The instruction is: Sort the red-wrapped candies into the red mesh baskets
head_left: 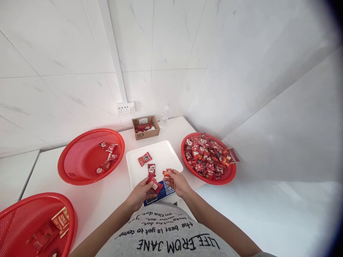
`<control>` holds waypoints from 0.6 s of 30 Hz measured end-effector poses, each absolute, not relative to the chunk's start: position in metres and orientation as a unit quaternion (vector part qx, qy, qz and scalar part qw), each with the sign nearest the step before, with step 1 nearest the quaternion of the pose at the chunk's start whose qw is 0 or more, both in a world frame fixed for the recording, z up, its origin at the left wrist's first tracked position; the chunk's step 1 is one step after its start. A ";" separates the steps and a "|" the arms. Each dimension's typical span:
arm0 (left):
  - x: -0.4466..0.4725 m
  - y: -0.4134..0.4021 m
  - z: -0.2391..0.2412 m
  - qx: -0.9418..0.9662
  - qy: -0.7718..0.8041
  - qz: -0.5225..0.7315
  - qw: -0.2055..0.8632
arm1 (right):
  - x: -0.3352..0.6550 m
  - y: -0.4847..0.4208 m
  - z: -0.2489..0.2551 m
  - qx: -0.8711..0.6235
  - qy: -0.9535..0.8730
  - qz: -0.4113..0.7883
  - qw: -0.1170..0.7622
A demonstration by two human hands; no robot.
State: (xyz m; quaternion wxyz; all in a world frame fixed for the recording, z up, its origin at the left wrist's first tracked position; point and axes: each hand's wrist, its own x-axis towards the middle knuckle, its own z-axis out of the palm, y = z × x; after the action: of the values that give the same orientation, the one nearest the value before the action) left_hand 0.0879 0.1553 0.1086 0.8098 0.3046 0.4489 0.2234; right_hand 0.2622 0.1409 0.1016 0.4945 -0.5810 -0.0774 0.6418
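My left hand (142,192) is closed on a red snack packet (155,185) above the near edge of a white weighing scale (168,153). Beside it, my right hand (177,182) pinches a small red-and-yellow packet (166,174) between thumb and fingers. Another red packet (151,169) shows just beyond my left hand; whether it lies on the scale or is held cannot be told. Farther back, a red packet with dark lettering (145,159) lies on the scale's plate. The blue keypad (166,191) of the scale is partly covered by my hands.
Right of the scale stands a red basket (184,157) heaped with packets. A red basket (77,153) at left holds several packets, and another basket (72,210) is nearer. A cardboard box (147,134) and a clear plastic bottle (165,114) stand by the wall.
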 end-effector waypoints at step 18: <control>0.085 0.161 0.111 0.330 0.481 0.216 0.783 | 0.265 0.136 0.106 -0.563 -0.246 0.677 0.405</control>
State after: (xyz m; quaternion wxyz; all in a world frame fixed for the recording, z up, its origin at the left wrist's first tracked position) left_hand 0.0853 0.1610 0.1111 0.7827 0.3300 0.4814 0.2161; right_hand 0.2648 0.1361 0.1062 0.4048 -0.5635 -0.2458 0.6770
